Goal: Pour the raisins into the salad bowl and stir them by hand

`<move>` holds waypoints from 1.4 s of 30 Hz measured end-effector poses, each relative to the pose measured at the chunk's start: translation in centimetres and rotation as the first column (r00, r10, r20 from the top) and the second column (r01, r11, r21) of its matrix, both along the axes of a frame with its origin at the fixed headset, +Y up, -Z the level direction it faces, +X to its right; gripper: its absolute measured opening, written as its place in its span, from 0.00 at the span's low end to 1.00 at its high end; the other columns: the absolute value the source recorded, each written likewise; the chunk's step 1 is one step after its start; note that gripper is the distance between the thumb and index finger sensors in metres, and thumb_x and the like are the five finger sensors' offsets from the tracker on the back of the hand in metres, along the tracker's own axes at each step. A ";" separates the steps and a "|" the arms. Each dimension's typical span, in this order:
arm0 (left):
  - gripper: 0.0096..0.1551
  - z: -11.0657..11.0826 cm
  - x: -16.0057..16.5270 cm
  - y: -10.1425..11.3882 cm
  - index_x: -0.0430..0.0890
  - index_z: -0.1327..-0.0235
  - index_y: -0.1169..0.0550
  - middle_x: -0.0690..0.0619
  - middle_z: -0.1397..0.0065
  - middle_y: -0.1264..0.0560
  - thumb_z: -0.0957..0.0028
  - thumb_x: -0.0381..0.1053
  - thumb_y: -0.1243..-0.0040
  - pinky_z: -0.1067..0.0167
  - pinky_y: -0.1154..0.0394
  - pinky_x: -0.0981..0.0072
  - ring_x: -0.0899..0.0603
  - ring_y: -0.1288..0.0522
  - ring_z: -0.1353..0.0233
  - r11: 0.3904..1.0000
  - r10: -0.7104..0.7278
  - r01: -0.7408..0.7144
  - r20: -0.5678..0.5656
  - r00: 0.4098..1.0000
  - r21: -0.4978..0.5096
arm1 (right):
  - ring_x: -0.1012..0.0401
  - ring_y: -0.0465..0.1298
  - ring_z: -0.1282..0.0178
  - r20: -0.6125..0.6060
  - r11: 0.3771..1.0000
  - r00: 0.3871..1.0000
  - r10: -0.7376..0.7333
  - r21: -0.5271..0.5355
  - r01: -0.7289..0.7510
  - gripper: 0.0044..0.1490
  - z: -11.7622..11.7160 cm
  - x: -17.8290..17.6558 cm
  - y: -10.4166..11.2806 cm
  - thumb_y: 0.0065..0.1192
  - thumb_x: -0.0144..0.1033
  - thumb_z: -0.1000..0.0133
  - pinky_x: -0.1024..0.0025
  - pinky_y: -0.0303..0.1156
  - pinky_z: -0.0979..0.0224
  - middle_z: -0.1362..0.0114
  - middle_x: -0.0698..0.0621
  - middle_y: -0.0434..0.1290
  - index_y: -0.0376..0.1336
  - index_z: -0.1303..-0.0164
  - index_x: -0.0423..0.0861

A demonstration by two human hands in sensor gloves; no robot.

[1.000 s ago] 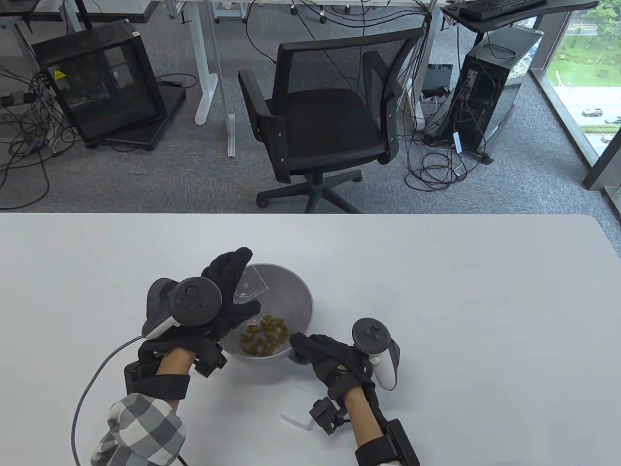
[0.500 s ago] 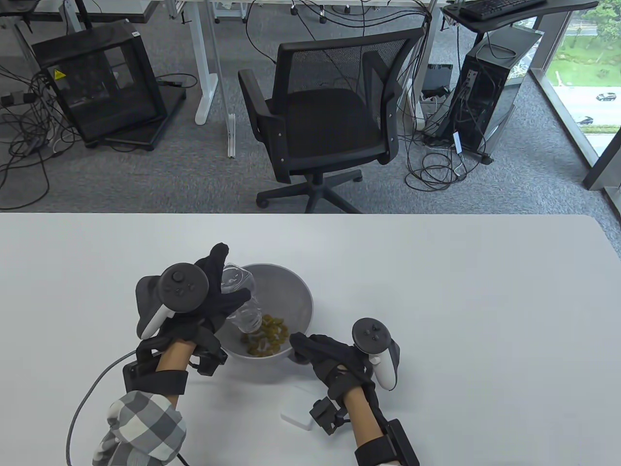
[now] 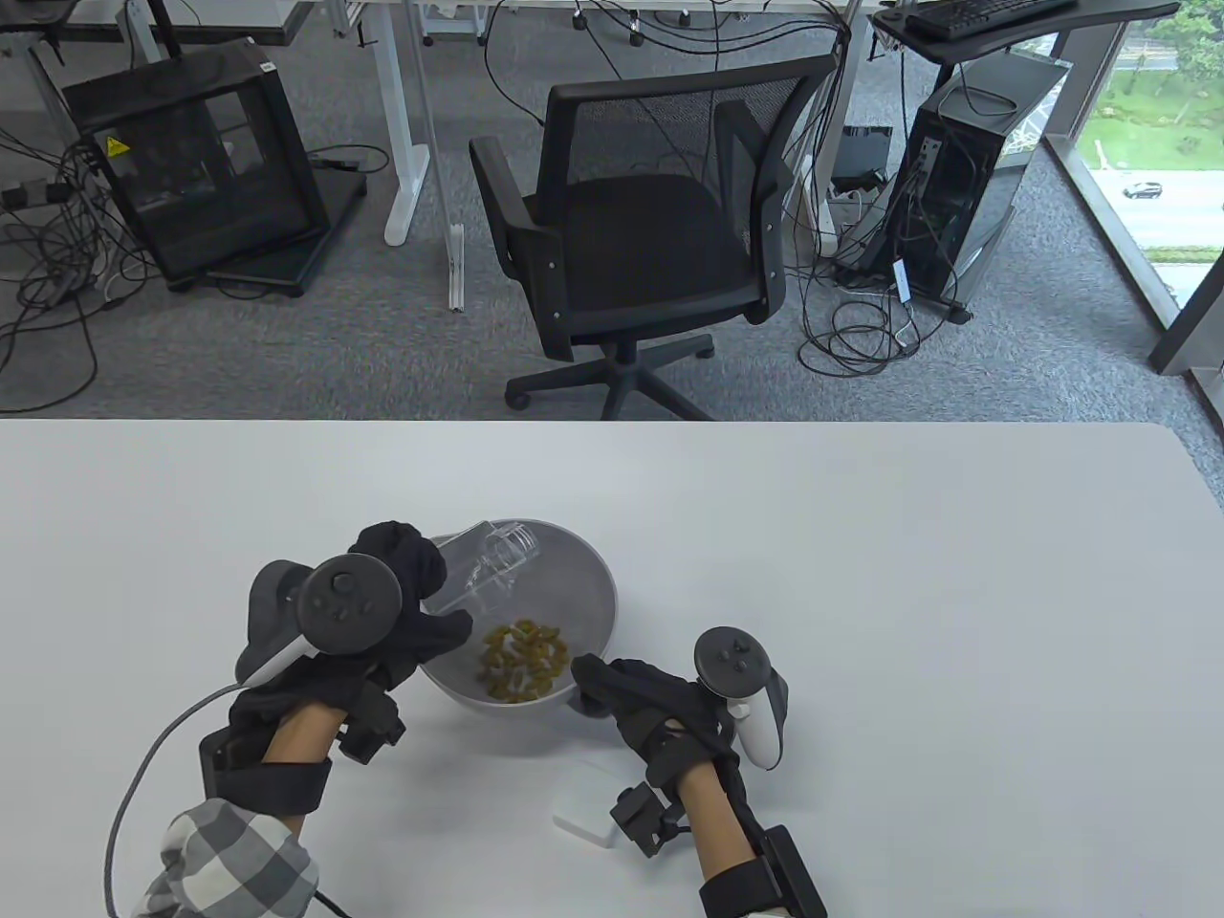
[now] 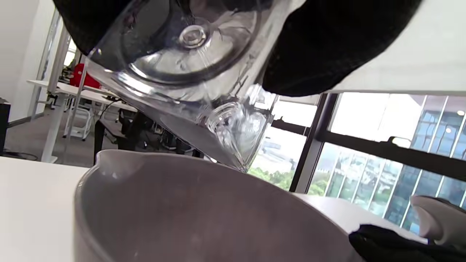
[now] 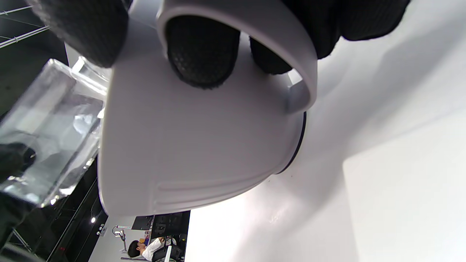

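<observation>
A grey salad bowl (image 3: 583, 583) sits on the white table, with a heap of yellow-green raisins (image 3: 523, 660) at its near side. My left hand (image 3: 406, 598) grips a clear, empty plastic bottle (image 3: 483, 577), tilted with its mouth over the bowl's far left rim. In the left wrist view the bottle (image 4: 189, 72) fills the top, above the bowl's rim (image 4: 174, 165). My right hand (image 3: 622, 688) holds the bowl's handle at the near right; in the right wrist view my fingers (image 5: 200, 51) are curled through the handle (image 5: 269, 43) of the bowl (image 5: 189, 145).
A white flat box (image 3: 585, 801) lies on the table beside my right wrist. A cable (image 3: 153, 755) trails from my left wrist. An office chair (image 3: 650, 220) stands beyond the table's far edge.
My left hand has drawn back to the left and tipped the bottle from mouth-down over the raisins to mouth pointing up and away. The right hand and the bowl have not moved.
</observation>
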State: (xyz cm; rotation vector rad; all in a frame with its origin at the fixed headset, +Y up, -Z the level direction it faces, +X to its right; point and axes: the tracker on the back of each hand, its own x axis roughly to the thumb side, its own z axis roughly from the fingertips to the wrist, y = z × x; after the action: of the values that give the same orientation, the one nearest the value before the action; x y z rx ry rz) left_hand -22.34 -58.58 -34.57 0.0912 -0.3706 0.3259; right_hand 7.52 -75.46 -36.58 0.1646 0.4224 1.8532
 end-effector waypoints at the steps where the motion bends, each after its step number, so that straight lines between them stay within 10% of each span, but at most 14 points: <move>1: 0.40 0.1 0.0 -0.1 0.38 0.40 0.34 0.24 0.26 0.43 0.54 0.52 0.23 0.36 0.25 0.33 0.22 0.30 0.33 0.999 -0.022 0.022 0.007 1.000 -0.043 | 0.33 0.62 0.27 0.001 1.000 1.000 -0.001 -0.001 0.001 0.36 0.0 0.0 0.0 0.54 0.68 0.42 0.32 0.59 0.31 0.24 0.31 0.65 0.69 0.54 0.43; 4: 0.67 0.2 -0.2 -1.2 0.29 0.20 0.56 0.14 0.25 0.53 0.54 0.46 0.23 0.33 0.31 0.30 0.21 0.35 0.31 0.972 -0.152 0.160 0.060 0.987 -0.170 | 0.33 0.62 0.27 0.003 1.000 1.000 0.000 0.000 0.000 0.36 0.0 0.0 0.0 0.54 0.68 0.42 0.32 0.59 0.31 0.25 0.31 0.66 0.69 0.54 0.43; 11: 0.62 1.6 -4.6 -7.4 0.29 0.22 0.52 0.29 0.21 0.45 0.51 0.47 0.22 0.34 0.36 0.22 0.25 0.37 0.26 0.915 -0.220 0.185 -0.059 0.974 -0.358 | 0.34 0.63 0.27 0.009 1.000 1.000 0.006 -0.001 -0.006 0.36 -0.1 0.1 0.0 0.54 0.68 0.42 0.32 0.59 0.31 0.24 0.32 0.66 0.69 0.53 0.43; 14: 0.59 1.8 -8.3 -11.3 0.35 0.23 0.43 0.33 0.23 0.37 0.56 0.51 0.18 0.34 0.34 0.25 0.24 0.32 0.26 0.966 -0.033 -0.021 -0.202 0.979 -0.256 | 0.34 0.63 0.27 0.007 1.000 1.000 0.007 0.000 -0.007 0.36 -0.1 0.1 0.0 0.54 0.68 0.42 0.32 0.59 0.31 0.24 0.32 0.65 0.69 0.53 0.43; 17: 0.58 1.4 -12.9 -16.3 0.38 0.24 0.41 0.34 0.24 0.35 0.58 0.50 0.17 0.35 0.38 0.23 0.22 0.35 0.25 0.881 0.314 -0.401 -0.324 0.892 -0.251 | 0.34 0.63 0.27 0.010 1.000 1.000 0.005 0.001 -0.005 0.36 -0.1 0.1 0.0 0.54 0.68 0.42 0.32 0.59 0.31 0.24 0.32 0.66 0.69 0.54 0.43; 23: 0.58 2.2 -18.4 -20.4 0.44 0.23 0.47 0.35 0.20 0.39 0.54 0.54 0.20 0.31 0.53 0.26 0.22 0.51 0.20 0.826 0.266 -0.447 -0.461 0.846 -0.344 | 0.34 0.63 0.27 -0.012 1.000 0.999 0.031 0.006 -0.031 0.35 -0.1 -0.2 0.1 0.53 0.68 0.42 0.32 0.59 0.31 0.25 0.33 0.67 0.70 0.59 0.44; 27: 0.78 2.3 -18.2 -19.1 0.27 0.26 0.69 0.17 0.27 0.75 0.49 0.61 0.27 0.41 0.64 0.12 0.11 0.69 0.28 0.747 0.310 -0.460 -0.362 0.879 -0.479 | 0.35 0.64 0.27 -0.020 0.998 0.998 0.057 0.012 -0.057 0.35 -0.1 -0.2 0.2 0.51 0.69 0.42 0.33 0.60 0.31 0.26 0.34 0.67 0.70 0.60 0.45; 31: 0.76 4.5 -16.9 -9.8 0.28 0.26 0.71 0.19 0.29 0.79 0.45 0.60 0.29 0.43 0.70 0.12 0.12 0.75 0.30 0.749 0.526 -0.558 -0.193 0.829 -0.357 | 0.35 0.64 0.27 -0.018 0.998 0.998 0.062 0.019 -0.062 0.36 -0.1 -0.2 0.2 0.51 0.70 0.42 0.33 0.60 0.31 0.26 0.35 0.68 0.70 0.60 0.45; 34: 0.63 7.9 -11.8 -1.8 0.31 0.18 0.60 0.20 0.22 0.70 0.38 0.61 0.36 0.38 0.64 0.11 0.12 0.66 0.25 0.935 0.315 -0.325 -0.091 0.945 -0.140 | 0.35 0.64 0.27 -0.019 0.998 0.998 0.065 0.019 -0.064 0.36 -0.1 -0.2 0.2 0.51 0.70 0.43 0.33 0.60 0.31 0.26 0.35 0.68 0.70 0.60 0.45; 38: 0.45 6.2 -0.3 3.1 0.42 0.17 0.34 0.32 0.17 0.33 0.40 0.66 0.39 0.34 0.37 0.17 0.21 0.31 0.24 0.993 0.031 -0.041 0.094 0.995 0.114 | 0.36 0.65 0.28 -0.008 0.997 0.997 0.074 0.035 -0.074 0.36 0.0 -0.3 0.2 0.51 0.70 0.43 0.33 0.60 0.31 0.26 0.35 0.69 0.70 0.60 0.46; 41: 0.41 -1.3 7.0 1.1 0.44 0.19 0.34 0.34 0.17 0.34 0.40 0.63 0.40 0.33 0.37 0.22 0.24 0.30 0.24 0.949 -0.148 0.229 0.334 0.931 -0.217 | 0.37 0.66 0.28 0.001 0.995 0.996 0.085 0.059 -0.085 0.36 0.0 -0.2 0.1 0.50 0.71 0.43 0.34 0.61 0.31 0.27 0.36 0.70 0.70 0.61 0.47; 42: 0.40 -4.5 9.0 -1.0 0.43 0.18 0.37 0.32 0.16 0.38 0.37 0.61 0.43 0.32 0.39 0.23 0.24 0.34 0.23 0.813 -0.206 0.362 0.356 0.911 -0.456 | 0.36 0.66 0.28 0.001 0.995 0.997 0.083 0.058 -0.083 0.36 0.1 -0.3 0.1 0.50 0.71 0.43 0.34 0.61 0.31 0.27 0.36 0.70 0.70 0.61 0.46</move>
State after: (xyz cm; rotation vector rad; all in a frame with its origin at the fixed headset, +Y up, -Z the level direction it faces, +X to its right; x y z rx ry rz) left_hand -13.30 -59.60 -39.06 -0.5471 -0.5722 0.1252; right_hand 7.26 -75.38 -36.50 0.1905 0.3822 1.9482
